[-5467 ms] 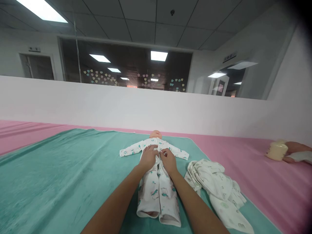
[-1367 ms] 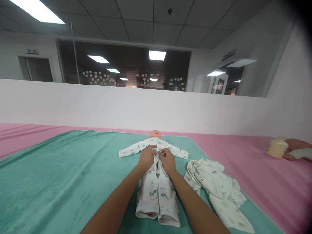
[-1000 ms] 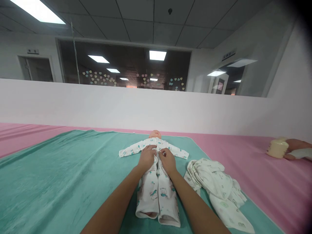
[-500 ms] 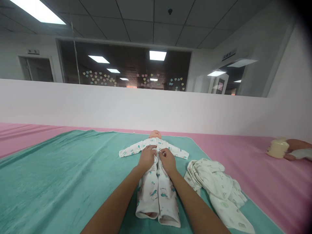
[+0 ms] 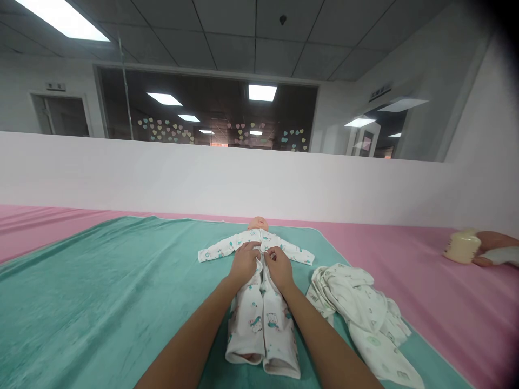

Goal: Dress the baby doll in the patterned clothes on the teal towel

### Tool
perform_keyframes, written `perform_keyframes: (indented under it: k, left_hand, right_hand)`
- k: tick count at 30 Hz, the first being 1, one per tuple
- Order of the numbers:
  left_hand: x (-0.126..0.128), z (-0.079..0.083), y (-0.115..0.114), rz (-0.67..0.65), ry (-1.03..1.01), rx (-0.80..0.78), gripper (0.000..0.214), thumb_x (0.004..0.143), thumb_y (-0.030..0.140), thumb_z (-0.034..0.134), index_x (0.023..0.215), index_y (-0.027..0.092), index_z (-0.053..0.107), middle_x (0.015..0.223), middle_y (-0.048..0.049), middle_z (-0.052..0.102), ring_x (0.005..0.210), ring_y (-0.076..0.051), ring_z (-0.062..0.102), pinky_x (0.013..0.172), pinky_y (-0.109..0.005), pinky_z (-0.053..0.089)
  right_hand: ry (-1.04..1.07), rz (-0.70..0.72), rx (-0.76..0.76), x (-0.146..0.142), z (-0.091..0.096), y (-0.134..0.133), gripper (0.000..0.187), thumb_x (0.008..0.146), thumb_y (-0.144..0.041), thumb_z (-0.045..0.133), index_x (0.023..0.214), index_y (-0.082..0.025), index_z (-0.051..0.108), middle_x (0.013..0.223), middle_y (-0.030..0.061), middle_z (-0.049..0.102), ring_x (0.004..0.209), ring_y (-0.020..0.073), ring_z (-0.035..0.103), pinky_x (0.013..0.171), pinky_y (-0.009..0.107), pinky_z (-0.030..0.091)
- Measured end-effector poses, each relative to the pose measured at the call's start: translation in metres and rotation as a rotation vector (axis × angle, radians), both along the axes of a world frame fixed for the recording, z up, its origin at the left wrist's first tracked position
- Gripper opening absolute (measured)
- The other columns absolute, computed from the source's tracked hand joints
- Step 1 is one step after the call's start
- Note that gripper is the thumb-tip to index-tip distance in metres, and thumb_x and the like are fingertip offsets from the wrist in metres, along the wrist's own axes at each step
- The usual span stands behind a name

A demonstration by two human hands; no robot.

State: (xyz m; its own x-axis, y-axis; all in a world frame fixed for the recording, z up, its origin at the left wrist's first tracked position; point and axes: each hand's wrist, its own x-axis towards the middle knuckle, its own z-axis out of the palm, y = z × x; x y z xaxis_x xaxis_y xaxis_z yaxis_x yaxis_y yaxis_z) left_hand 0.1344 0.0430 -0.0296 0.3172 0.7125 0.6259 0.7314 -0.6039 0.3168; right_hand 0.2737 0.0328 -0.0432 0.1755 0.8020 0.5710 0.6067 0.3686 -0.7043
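A baby doll lies on its back on a teal blanket, dressed in a white printed romper with sleeves spread out. My left hand pinches the left front edge of the romper at the chest. My right hand pinches the right front edge beside it. Both hands meet at the romper's centre opening, fingers curled on the fabric.
A crumpled white printed garment lies on the blanket to the right of the doll. On the pink sheet at far right lie a cream bottle and part of another doll. A white partition wall runs behind.
Almost nothing differs; my hands stay at the romper's chest opening with only slight finger shifts.
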Motion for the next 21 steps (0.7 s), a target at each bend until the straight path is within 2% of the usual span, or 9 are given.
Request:
perform_keyframes:
  k: [21]
  left_hand:
    - [-0.001,-0.0013,0.0024,-0.01,-0.009,0.015,0.028,0.07,0.002,0.039,0.066,0.021,0.058,0.121,0.0044,0.056,0.114,-0.02,0.043,0.089,-0.037,0.038]
  right_hand:
    - [0.006,0.003,0.007,-0.0004,0.0002,0.0001,0.019,0.08,-0.04,0.045,0.073,-0.023,0.052,0.068,-0.0027,0.056,0.058,0.0149,0.049,0.056,0.025,0.034]
